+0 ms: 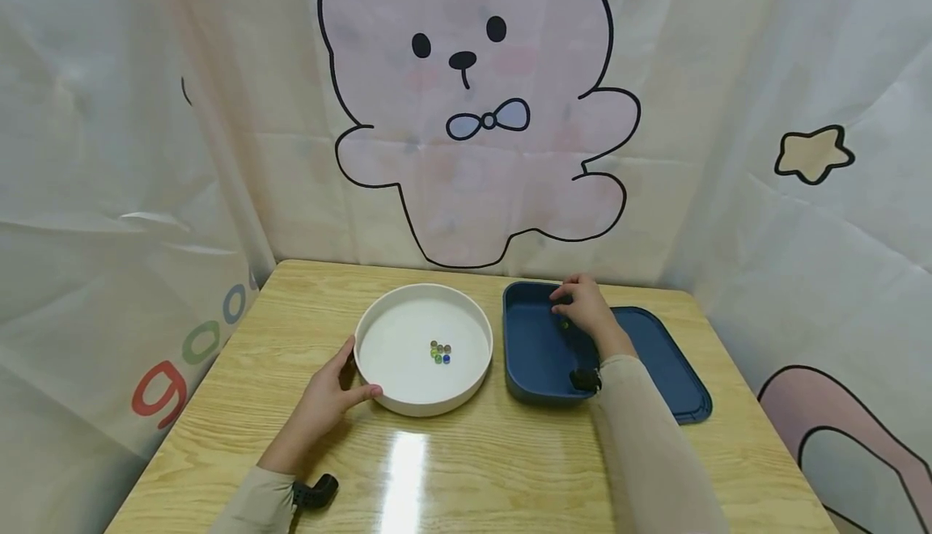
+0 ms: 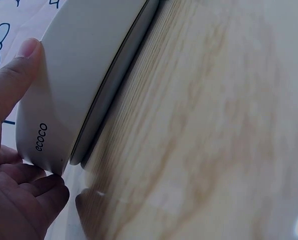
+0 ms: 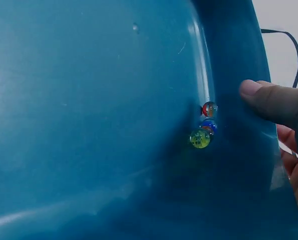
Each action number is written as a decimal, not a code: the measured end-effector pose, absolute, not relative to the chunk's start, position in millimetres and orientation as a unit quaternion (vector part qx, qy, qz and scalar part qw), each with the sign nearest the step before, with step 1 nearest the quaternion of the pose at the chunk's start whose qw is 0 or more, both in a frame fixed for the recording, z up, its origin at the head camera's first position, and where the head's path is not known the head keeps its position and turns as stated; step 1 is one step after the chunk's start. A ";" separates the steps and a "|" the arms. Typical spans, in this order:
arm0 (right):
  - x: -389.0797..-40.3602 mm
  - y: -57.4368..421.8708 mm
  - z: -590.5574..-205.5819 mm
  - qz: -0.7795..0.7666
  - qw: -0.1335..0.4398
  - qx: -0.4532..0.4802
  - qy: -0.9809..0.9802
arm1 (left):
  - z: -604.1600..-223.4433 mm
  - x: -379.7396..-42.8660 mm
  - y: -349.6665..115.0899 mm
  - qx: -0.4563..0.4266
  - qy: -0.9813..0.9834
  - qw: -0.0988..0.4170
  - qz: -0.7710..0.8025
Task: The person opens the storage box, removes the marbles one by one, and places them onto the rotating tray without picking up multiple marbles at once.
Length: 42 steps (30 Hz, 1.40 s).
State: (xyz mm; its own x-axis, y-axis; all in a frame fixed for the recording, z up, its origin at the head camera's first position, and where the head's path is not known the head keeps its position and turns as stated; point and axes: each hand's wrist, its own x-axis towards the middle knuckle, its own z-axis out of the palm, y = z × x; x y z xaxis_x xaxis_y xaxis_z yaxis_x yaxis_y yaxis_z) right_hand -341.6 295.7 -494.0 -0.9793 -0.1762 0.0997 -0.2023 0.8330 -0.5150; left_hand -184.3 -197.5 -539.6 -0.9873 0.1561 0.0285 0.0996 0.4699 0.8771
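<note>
A round white tray point(image 1: 408, 400) stands on the left part of the table, with a small cluster of marbles point(image 1: 446, 359) on its floor. My left hand point(image 1: 328, 392) grips its near left side; in the left wrist view the thumb lies along the wall point(image 2: 78, 65) and the fingers curl at its edge. To the right is a deep blue box point(image 1: 535, 356). At its far right corner my right hand point(image 1: 582, 307) holds the rim, thumb inside and fingers outside. Below the thumb, a yellow-green marble point(image 3: 200, 139), a blue marble point(image 3: 209, 125) and a reddish marble point(image 3: 209, 109) lie together.
A flat blue lid point(image 1: 666, 364) lies right of the box, partly hidden by the right forearm. Both containers stand on a wooden table point(image 1: 473, 477). A printed curtain point(image 1: 466, 194) hangs behind and along both sides.
</note>
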 end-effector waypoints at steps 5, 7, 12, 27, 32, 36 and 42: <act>-339.0 294.3 -495.2 0.248 0.000 0.091 -0.965 | -539.0 -184.7 -196.8 0.080 0.855 0.023 0.512; -337.8 293.9 -496.3 0.237 -0.008 0.090 -0.967 | -538.7 -184.3 -196.5 0.079 0.856 0.022 0.511; -338.2 291.8 -499.3 0.217 -0.014 0.091 -0.972 | -538.6 -183.6 -197.5 0.074 0.857 0.027 0.509; -337.2 289.1 -502.2 0.147 -0.017 0.056 -0.987 | -539.1 -182.8 -196.9 0.078 0.852 0.023 0.517; -336.6 288.6 -502.7 0.148 -0.005 0.062 -0.987 | -539.4 -182.4 -197.3 0.076 0.852 0.025 0.517; -333.7 288.7 -499.9 0.164 0.010 0.074 -0.984 | -540.4 -181.5 -197.7 0.075 0.856 0.030 0.511; -333.7 288.3 -486.0 0.232 0.047 0.084 -0.968 | -539.8 -182.1 -198.9 0.070 0.858 0.032 0.508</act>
State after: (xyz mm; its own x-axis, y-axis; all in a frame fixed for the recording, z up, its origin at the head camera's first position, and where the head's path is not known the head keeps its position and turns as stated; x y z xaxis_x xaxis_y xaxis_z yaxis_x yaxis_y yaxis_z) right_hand -333.7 288.3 -486.0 -0.9815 -0.1411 0.1293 -0.1844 0.8783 -0.4411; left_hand -182.1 -198.9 -539.8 -0.9882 0.1524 0.0169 0.0881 0.4739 0.8762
